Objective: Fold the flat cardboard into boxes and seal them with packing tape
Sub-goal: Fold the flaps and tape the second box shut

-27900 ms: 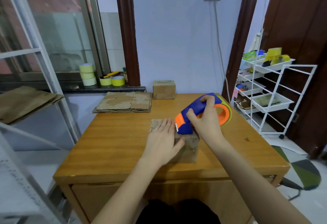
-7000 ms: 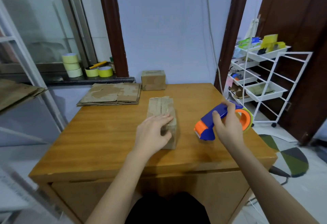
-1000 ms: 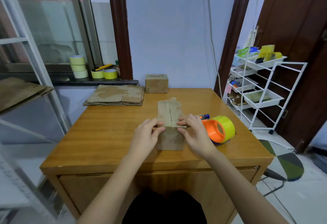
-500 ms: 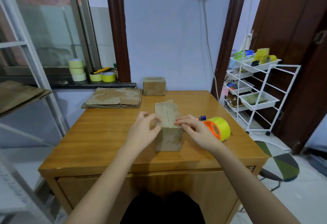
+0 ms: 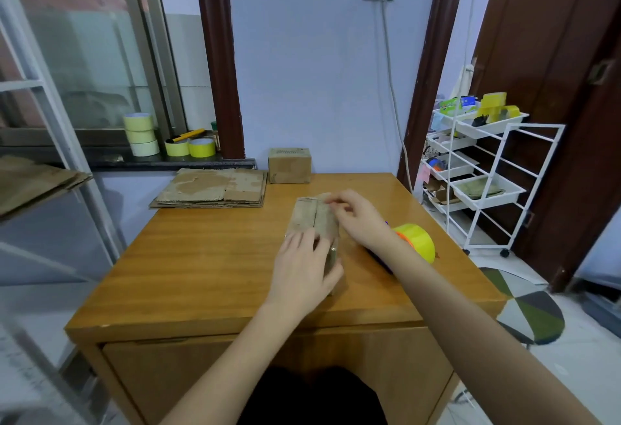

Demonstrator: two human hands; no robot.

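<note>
The small cardboard box (image 5: pixel 316 219) sits on the desk (image 5: pixel 208 266) a little right of centre, its top flaps meeting along a dark seam that runs near to far. The left hand (image 5: pixel 304 268) lies over the box's near end with the fingers fairly straight, pressing down rather than gripping. The right hand (image 5: pixel 358 218) is at the far right edge of the top, fingers curled; they look to pinch something at the flap, though whether it is a tape end or the cardboard itself I cannot tell. The tape dispenser (image 5: pixel 415 243) lies on the desk just right of the right forearm, held by neither hand. The likely trouble is the flaps springing apart if the left hand lifts before the seam is stuck down. A tape end pressed unevenly could wrinkle or lift. The forearm could also nudge the dispenser toward the desk's right edge.
</note>
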